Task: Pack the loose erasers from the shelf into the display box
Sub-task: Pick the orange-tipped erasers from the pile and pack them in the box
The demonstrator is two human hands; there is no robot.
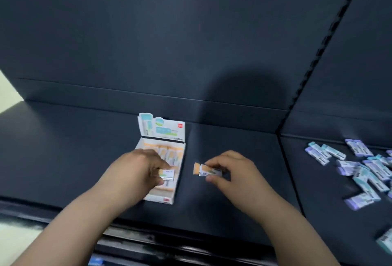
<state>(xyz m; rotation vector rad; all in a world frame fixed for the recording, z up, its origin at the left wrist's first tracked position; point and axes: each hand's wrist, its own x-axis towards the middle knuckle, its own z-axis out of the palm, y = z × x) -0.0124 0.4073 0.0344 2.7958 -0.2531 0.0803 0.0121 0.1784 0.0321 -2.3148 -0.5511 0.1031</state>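
My left hand is over the front half of the display box, fingers and thumb pinching one sleeved eraser above the packed rows. My right hand is just right of the box, fingers curled round an orange-ended eraser held above the dark shelf, apart from the box wall. The box stands on the shelf with orange erasers filed inside and its printed lid flap upright at the rear. Loose blue and purple erasers lie scattered on the adjoining shelf section, well to the right. Fine print is blurred.
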